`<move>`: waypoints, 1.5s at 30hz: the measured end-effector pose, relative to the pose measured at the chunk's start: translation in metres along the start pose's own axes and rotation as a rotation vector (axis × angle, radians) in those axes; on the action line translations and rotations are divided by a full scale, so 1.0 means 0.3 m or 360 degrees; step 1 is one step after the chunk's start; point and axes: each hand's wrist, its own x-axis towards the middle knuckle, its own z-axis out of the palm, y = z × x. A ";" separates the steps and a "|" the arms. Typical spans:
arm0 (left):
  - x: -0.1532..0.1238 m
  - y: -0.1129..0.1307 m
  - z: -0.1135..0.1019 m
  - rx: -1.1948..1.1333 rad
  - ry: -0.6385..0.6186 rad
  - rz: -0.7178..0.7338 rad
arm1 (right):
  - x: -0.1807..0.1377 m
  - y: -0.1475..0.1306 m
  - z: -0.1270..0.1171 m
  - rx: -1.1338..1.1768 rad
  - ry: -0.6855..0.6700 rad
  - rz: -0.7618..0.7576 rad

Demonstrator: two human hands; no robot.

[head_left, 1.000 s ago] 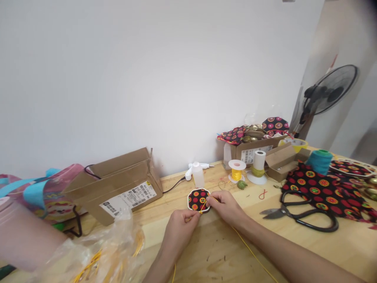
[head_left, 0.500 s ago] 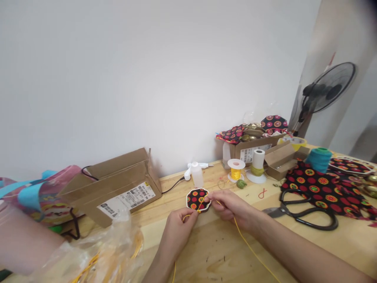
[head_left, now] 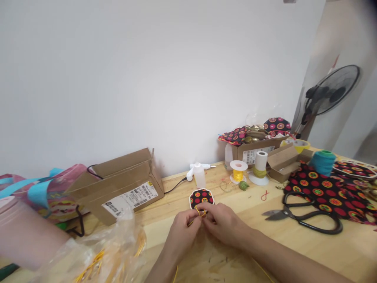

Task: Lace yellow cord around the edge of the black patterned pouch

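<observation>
Both hands meet near the middle of the wooden table, at the near edge of a black patterned fabric piece (head_left: 201, 196) with a pale border and red and yellow flowers. My left hand (head_left: 184, 228) is closed, thumb and finger pinching yellow cord (head_left: 200, 212). Close against it, my right hand (head_left: 222, 224) is closed too, its fingers on the same cord, which makes a small loop between the fingertips. Loose ends of the cord trail down past both wrists toward the table's near edge. The fingers hide part of the loop and of the fabric's lower edge.
Large black-handled scissors (head_left: 303, 214) lie at right beside patterned cloth (head_left: 315, 188) and a teal thread cone (head_left: 323, 162). Behind stand a yellow cord spool (head_left: 238, 173), an olive cord spool (head_left: 259, 173) and a white bottle (head_left: 199, 176). At left are a cardboard box (head_left: 118, 184) and a plastic bag (head_left: 118, 243).
My right hand has come down and left to meet my left hand. The cord stretched between them is now a small loop at the fingertips, and the hands cover more of the fabric's near edge.
</observation>
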 end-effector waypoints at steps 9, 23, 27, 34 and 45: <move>0.014 -0.014 0.002 0.0013 0.0134 -0.0109 | 0.003 0.011 -0.029 -0.0616 0.0211 0.0057; 0.019 -0.005 -0.009 -0.0398 0.0300 -0.0129 | 0.008 0.019 -0.024 -0.0467 0.0278 -0.0113; 0.024 -0.014 -0.007 -0.0449 0.0294 -0.0108 | 0.008 0.011 -0.022 -0.0493 0.0264 -0.0107; 0.016 0.000 -0.001 -0.0561 0.0193 -0.0070 | 0.014 0.024 -0.022 -0.0240 0.0193 -0.0116; 0.030 -0.041 -0.002 -0.0497 0.0210 -0.0151 | 0.012 -0.040 -0.076 0.1121 0.0138 0.0229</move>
